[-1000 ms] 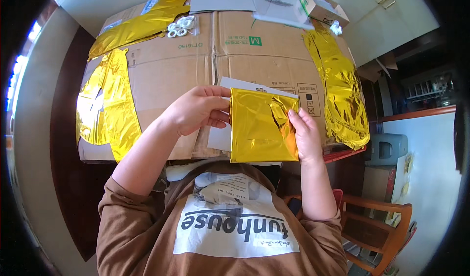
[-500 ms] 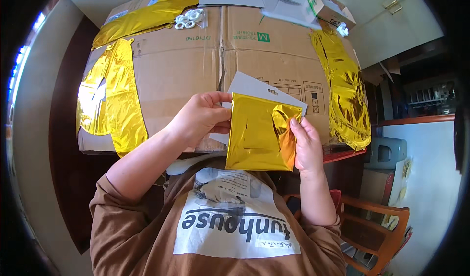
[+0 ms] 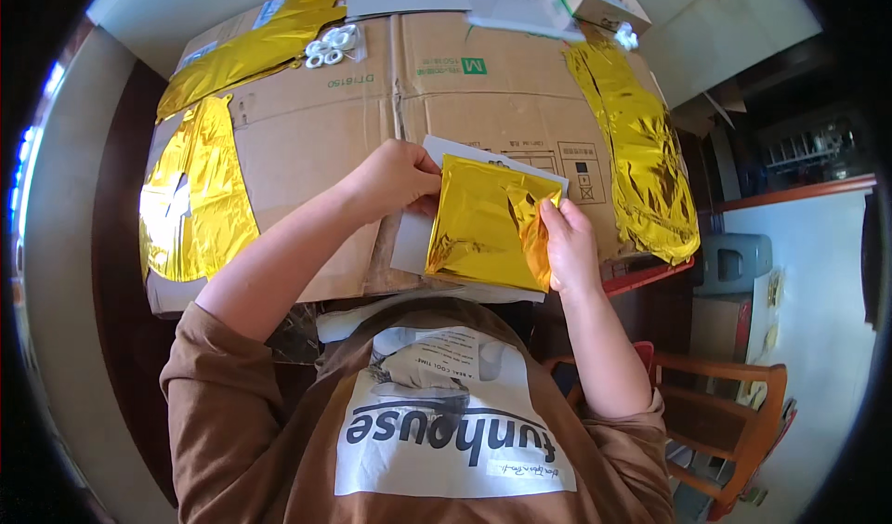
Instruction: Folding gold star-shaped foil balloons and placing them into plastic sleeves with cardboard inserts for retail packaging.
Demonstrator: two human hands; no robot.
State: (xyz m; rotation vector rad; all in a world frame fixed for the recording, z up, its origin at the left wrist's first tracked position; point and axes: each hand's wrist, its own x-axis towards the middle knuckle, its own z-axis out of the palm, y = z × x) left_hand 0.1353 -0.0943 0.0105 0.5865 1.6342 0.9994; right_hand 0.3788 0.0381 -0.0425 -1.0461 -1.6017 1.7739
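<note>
The right hand (image 3: 569,243), thumb closed against bent fingers, pinched the bunched right side of a folded gold foil sheet (image 3: 474,213). The left hand (image 3: 395,176) curled at its upper-left edge, grip unclear. The foil overlapped a white card (image 3: 412,241) at the cardboard's (image 3: 311,152) near edge.
</note>
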